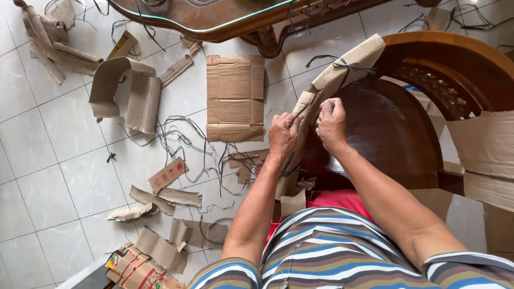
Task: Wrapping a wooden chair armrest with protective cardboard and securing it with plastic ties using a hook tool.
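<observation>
While both hands (pixel 308 128) grip cardboard wrap (pixel 306 103), fingertips and tie are hidden.

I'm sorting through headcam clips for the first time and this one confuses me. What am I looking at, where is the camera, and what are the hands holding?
The single picture comes from a camera on the person's head, looking down at their own arms. The left hand and right hand both pinch the cardboard wrap bound with dark string around the arm of a wooden chair. On the tiled floor lie a flattened box, a curved corrugated piece, torn scraps and loose dark strings. A glass-topped table stands beyond.
</observation>
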